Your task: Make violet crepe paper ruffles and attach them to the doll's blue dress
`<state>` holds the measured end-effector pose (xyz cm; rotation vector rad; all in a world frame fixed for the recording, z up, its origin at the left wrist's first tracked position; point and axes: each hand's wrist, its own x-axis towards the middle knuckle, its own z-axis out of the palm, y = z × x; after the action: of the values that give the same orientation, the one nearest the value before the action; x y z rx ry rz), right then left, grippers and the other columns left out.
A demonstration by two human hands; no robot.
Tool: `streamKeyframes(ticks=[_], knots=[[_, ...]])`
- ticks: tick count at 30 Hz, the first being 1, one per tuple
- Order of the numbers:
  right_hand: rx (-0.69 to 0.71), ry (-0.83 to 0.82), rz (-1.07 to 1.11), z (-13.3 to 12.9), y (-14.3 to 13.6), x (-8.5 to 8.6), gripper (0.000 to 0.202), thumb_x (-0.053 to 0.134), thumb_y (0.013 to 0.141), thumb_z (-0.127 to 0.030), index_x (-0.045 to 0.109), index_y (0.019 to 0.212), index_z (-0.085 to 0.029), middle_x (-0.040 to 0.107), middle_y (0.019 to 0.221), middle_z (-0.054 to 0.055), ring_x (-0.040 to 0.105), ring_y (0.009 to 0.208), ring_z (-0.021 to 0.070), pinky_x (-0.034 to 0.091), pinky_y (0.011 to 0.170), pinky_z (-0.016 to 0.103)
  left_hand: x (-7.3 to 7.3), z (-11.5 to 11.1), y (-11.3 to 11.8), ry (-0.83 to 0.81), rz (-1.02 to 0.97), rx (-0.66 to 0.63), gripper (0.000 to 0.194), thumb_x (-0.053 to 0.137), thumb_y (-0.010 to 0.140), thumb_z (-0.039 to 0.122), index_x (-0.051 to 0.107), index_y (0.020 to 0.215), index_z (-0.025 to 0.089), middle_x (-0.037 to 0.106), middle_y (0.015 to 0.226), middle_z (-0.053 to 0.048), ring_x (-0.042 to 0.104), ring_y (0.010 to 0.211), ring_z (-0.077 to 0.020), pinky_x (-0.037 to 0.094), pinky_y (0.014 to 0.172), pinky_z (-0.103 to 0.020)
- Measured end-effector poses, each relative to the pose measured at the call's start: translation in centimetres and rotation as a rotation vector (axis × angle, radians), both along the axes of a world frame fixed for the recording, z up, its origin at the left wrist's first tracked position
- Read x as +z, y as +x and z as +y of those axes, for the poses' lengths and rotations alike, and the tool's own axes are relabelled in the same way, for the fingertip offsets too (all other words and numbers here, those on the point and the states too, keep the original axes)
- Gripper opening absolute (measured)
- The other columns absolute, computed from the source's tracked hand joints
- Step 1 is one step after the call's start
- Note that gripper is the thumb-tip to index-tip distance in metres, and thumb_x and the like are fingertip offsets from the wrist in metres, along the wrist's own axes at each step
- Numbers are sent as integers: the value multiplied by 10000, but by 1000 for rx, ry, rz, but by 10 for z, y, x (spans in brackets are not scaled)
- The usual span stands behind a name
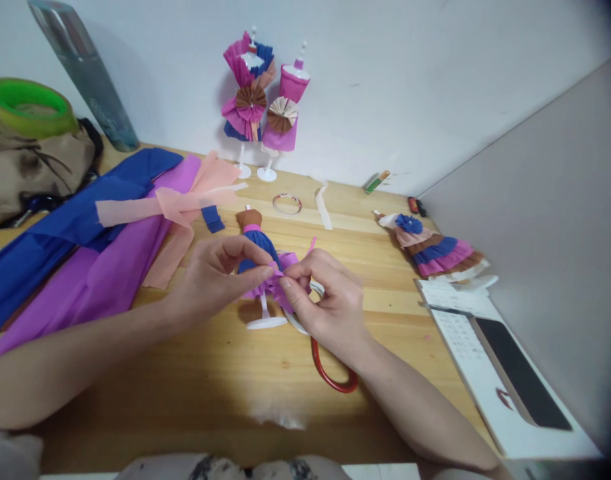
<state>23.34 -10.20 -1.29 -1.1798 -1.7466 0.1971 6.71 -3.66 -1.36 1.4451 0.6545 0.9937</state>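
Between the fingertips of my left hand [230,270] and my right hand [325,293], a gathered strip of purple crepe paper [280,288] is pinched. Just behind it lies a small dress form [252,220] with a brown top, pink waistband and pleated blue skirt; its white stand [266,323] shows below my fingers. My hands and the strip hide part of the skirt. Under my right hand, a red scissors handle [335,383] pokes out, the blades out of sight. A roll of white tape [315,290] is partly covered by that hand.
Blue, purple and peach crepe paper sheets [135,253] spread on the left. Two dressed mannequins [250,120] stand against the wall. Another layered dress [442,250] lies at right, above a phone [520,370] on a white box. A glue stick [376,182] lies at the back.
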Motion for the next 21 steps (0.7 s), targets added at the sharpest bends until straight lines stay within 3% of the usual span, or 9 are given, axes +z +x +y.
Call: streamKeyframes(ticks=[8,13,17,21], knots=[[-9,-24,-7,-1,-1,0,164,619,868,-132,588,718,-189,513,636,-26,489,564,107,399,530,255,-7,6,-2,90,-41,-90,322,758,780,191,594,1057,210,739,744,15,723,704,-158,586,635,-259],[3,-51,17,1,0,-2,170,623,854,-131,589,696,-187,504,623,-31,490,567,107,393,536,254,-7,3,0,182,-23,-29,262,736,778,163,631,1011,223,709,720,12,704,690,-163,593,669,-293],[-10,-105,74,3,3,-3,174,641,844,-145,597,680,-183,508,605,-35,494,566,106,396,553,255,-4,5,-3,139,47,-53,356,730,811,230,605,1142,196,743,790,-17,734,769,-186,588,677,-285],[-25,-113,71,3,5,-2,165,633,846,-155,600,688,-190,515,603,-36,502,568,113,395,554,261,-2,5,-10,381,191,11,356,626,894,266,596,1240,187,758,928,-75,735,827,-210,573,680,-303]])
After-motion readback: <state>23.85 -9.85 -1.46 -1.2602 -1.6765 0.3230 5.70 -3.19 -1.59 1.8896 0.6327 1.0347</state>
